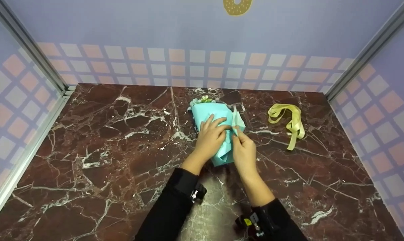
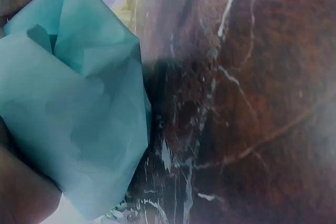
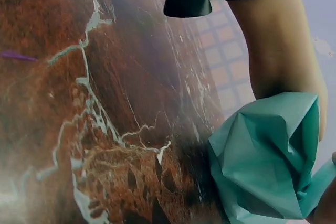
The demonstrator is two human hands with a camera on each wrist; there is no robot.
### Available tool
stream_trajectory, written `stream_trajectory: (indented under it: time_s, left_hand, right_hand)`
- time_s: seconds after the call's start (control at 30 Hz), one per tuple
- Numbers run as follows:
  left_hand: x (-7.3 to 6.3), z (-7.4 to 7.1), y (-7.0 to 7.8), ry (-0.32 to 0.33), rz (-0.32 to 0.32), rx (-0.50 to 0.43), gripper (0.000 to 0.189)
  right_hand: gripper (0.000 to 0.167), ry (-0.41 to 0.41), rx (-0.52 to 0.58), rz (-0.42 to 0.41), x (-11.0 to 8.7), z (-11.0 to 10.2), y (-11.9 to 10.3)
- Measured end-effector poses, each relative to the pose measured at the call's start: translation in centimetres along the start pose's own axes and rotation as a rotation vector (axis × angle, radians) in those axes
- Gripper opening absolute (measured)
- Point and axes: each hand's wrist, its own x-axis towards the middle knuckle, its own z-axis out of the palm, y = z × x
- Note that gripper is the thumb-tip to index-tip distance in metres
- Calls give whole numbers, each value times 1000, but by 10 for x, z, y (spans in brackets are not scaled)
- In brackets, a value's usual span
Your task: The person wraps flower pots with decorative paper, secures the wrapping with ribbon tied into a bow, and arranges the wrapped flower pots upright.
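A small bouquet wrapped in turquoise wrapping paper (image 1: 208,110) lies on the table, with pale blue and whitish flowers (image 1: 205,99) showing at its far end. My left hand (image 1: 211,135) rests on top of the wrap, fingers spread and fairly straight. At the wrap's right side, my right hand (image 1: 244,150) pinches a folded edge of the paper between thumb and fingers. In the left wrist view the creased turquoise paper (image 2: 79,108) fills the left half. The right wrist view shows the paper's gathered near end (image 3: 257,150); the stems are hidden inside.
A loose yellow ribbon (image 1: 295,125) lies in loops to the right of the bouquet. The dark red marbled table (image 1: 121,187) is bounded by a tiled-pattern back wall (image 1: 175,63) and side panels. Small white specks dot the tabletop left of the wrap.
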Motion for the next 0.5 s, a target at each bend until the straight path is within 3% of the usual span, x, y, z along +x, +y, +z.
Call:
stream_trajectory:
  time_s: [0.2,0.3,0.43,0.5]
  left_hand:
    - [-1,-1,-1,-16,-48,-116,41]
    - [-2,-2,-1,-38,-59,-166,63]
    - [-2,-3,-1,-51,-68,-154,79]
    - [-2,-3,0,-52,-79,-145,74]
  right_hand:
    - [36,-75,-115,-28,-5,6,4]
    - [36,-95,-181,-61,-6,7,6]
    - [35,-123,-304,-135,-8,8,6]
    - [36,-148,-339,-151,-8,7,5]
